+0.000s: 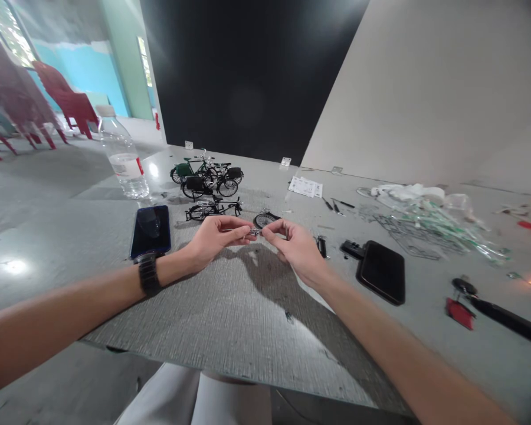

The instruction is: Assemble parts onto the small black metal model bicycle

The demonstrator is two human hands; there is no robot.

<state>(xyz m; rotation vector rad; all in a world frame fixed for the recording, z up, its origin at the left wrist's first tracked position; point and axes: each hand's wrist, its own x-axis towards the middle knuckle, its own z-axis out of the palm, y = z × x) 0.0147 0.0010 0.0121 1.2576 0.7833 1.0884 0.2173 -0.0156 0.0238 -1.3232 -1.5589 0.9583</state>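
Note:
My left hand and my right hand meet above the grey tabletop, each with thumb and fingers pinched. Between the fingertips is a small silvery metal part, too small to name, gripped from both sides. Just behind it lies a loose miniature bicycle wheel, partly hidden by my right fingers. An unfinished black model bicycle frame rests beyond my left hand. Farther back stand assembled model bicycles, a black one and a green one. A small black part lies beside my right hand.
A water bottle and a phone sit at left. On the right are small screwdrivers, a black device, clear plastic scraps and a black-handled tool. A paper sheet lies near the dark upright panel.

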